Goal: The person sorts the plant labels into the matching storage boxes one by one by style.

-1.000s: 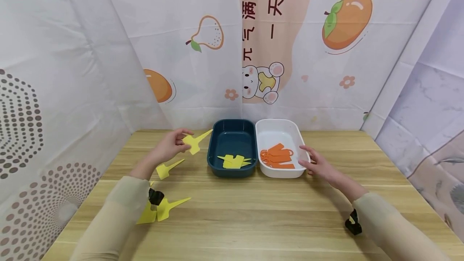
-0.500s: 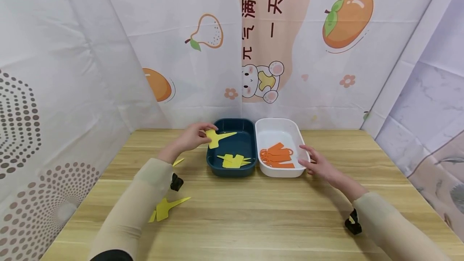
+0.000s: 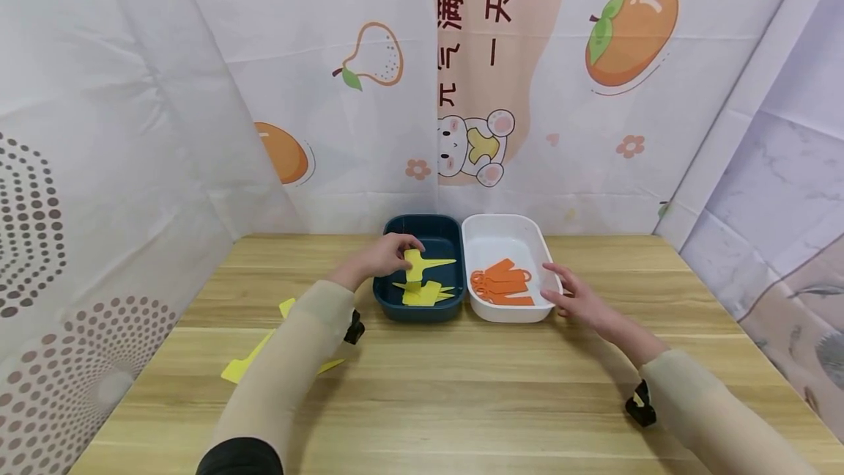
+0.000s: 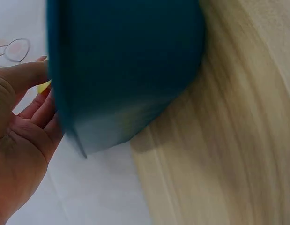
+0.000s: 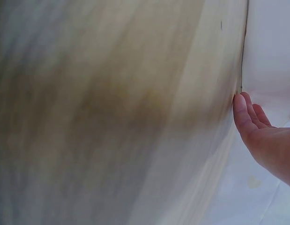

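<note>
My left hand (image 3: 389, 255) pinches a yellow T-shaped plant label (image 3: 415, 264) over the dark teal tray (image 3: 389, 308), its spike pointing right. Below it, several yellow labels (image 3: 430, 295) lie in the tray's near part. In the left wrist view, the tray's wall hides the fingertips, and only a sliver of the yellow label (image 4: 43, 86) shows. My right hand (image 3: 575, 297) touches the right rim of the white tray (image 3: 508, 316), fingers extended. Several orange tags (image 3: 502, 284), some with loops, lie inside that tray.
More yellow labels (image 3: 240, 367) lie on the wooden table (image 3: 461, 402) at left, partly hidden by my left sleeve (image 3: 283, 365). Both trays stand side by side near the back edge. A printed curtain (image 3: 369, 196) hangs behind the table.
My left hand has carried the pinched yellow label rightward from over the table at left to over the teal tray. My right hand has stayed at the white tray's rim.
</note>
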Tool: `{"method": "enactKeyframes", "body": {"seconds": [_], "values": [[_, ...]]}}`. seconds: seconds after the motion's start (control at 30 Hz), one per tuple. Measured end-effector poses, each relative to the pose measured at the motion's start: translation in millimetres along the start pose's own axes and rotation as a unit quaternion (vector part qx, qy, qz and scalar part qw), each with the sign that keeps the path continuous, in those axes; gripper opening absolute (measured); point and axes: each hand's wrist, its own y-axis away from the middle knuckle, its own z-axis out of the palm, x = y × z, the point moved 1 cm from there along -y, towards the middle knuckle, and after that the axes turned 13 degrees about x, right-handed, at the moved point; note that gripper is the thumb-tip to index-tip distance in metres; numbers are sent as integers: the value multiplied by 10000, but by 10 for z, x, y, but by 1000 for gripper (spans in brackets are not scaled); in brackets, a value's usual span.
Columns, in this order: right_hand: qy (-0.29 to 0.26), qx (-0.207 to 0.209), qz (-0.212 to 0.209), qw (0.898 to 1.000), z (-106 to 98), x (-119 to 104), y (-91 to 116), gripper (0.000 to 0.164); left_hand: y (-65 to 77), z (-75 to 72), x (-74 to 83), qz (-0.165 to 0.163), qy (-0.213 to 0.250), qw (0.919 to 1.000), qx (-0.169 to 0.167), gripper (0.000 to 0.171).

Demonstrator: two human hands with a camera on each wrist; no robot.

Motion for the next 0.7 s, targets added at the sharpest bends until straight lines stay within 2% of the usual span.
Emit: {"method": "enactKeyframes", "body": {"seconds": [0.27, 0.47, 0.7], "values": [[-41, -17, 44, 10000, 5, 3, -12, 64, -60, 145, 17, -166, -614, 9974, -346, 33], [-65, -29, 54, 10000, 0, 19, -18, 63, -90, 202, 34, -212, -873, 9946, -518, 34], [29, -4, 69, 10000, -19, 66, -39, 63, -127, 261, 9, -187, -1119, 9925, -463, 36]]}}
